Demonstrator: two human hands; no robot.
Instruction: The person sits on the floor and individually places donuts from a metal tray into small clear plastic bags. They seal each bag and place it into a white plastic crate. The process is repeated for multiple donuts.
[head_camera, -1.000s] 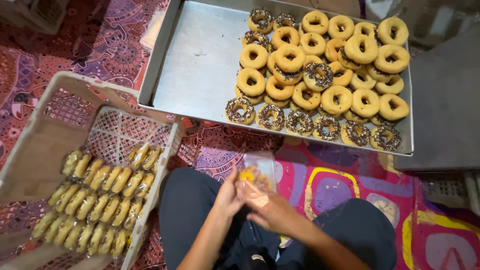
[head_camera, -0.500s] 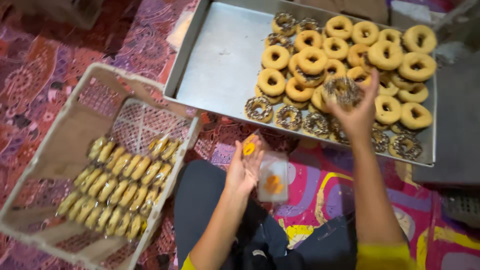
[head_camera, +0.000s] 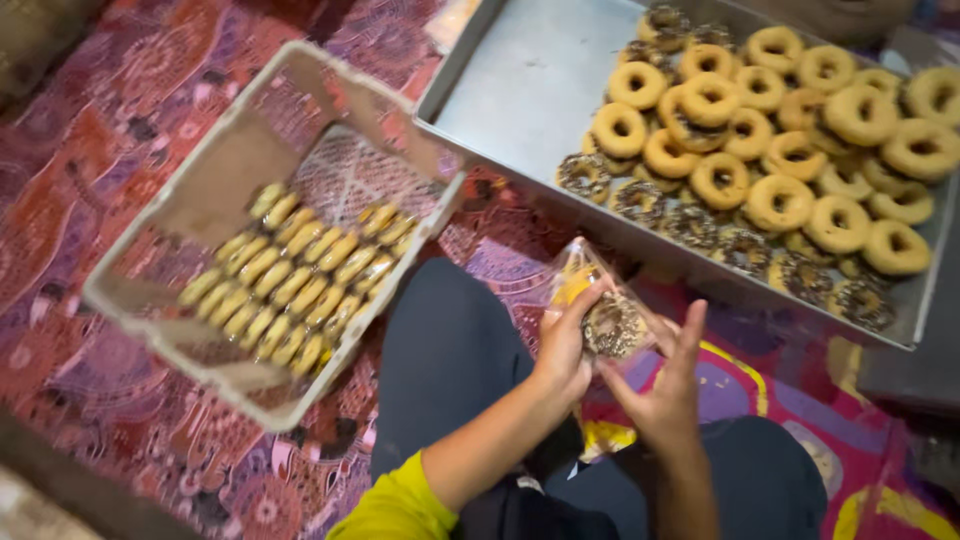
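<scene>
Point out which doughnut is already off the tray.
The chocolate-sprinkled doughnut between the left hand and right hand, going into a clear plastic bag; the others sit on the metal tray.

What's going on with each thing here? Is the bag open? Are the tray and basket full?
Clear bag: open, held in both hands.
Sprinkled doughnut: going into the bag.
Left hand: gripping the bag.
Right hand: fingers spread, against the doughnut.
Metal tray: partly filled, doughnuts piled at one end.
Plastic basket: partly filled with rows of wrapped doughnuts.
</scene>
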